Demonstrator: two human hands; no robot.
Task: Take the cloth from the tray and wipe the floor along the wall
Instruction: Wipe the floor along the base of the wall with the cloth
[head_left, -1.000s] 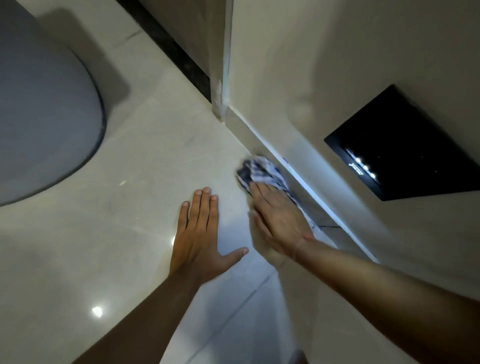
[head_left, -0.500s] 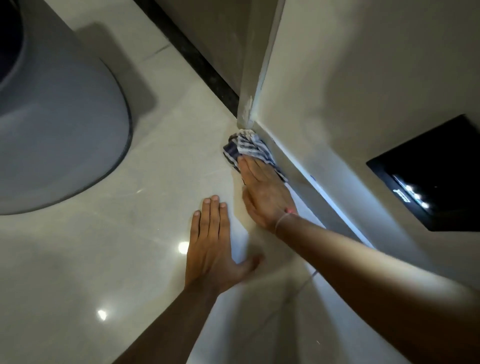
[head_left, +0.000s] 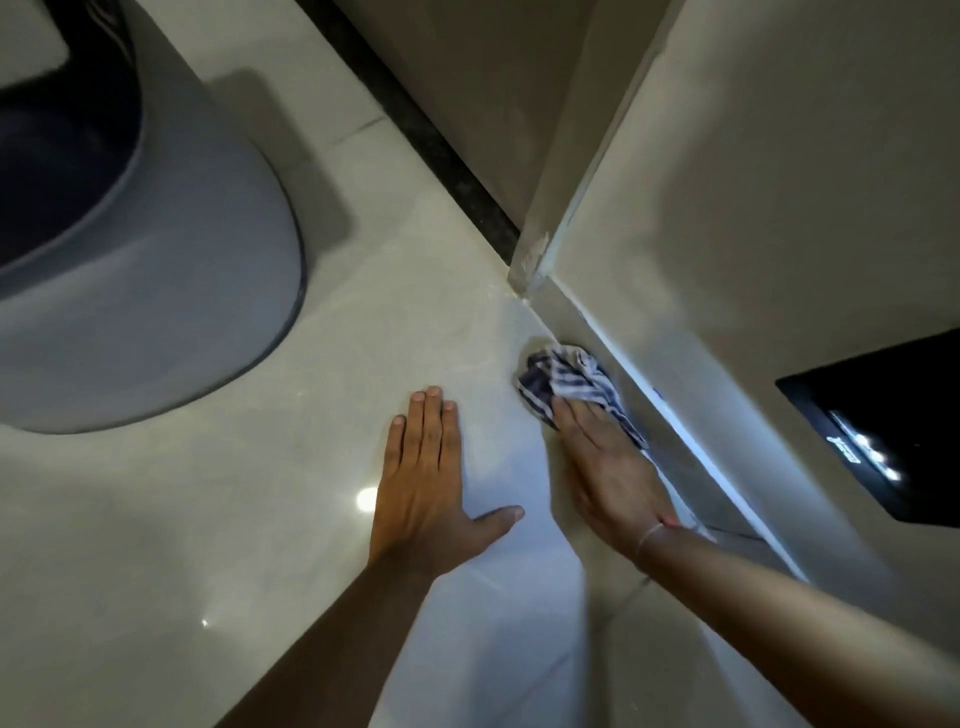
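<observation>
Cloth (head_left: 563, 378), striped blue and white and bunched into a wad, lies on the pale floor (head_left: 218, 509) right against the foot of the wall (head_left: 779, 197), just short of the corner where the wall steps back. We see the right hand (head_left: 610, 478) laid flat on the near part of it, palm down, fingers (head_left: 576, 421) straight and close together, pressing the fabric to the tile rather than closing round it; the crumpled far end sticks out beyond the fingertips. A thin band circles the right wrist. The edge of the hand nearest the wall runs along the skirting board (head_left: 691, 447), though we cannot tell whether it touches it.

The left hand (head_left: 423, 493) rests flat on the bare floor just beside the right, holding nothing, four fingers together and pointing forward, thumb spread out toward the right hand. The two hands are apart.

On the wall to the right sits a dark panel (head_left: 893, 415) with small lights. A large grey rounded object (head_left: 156, 291) stands on the floor at far left, well apart from both hands
</observation>
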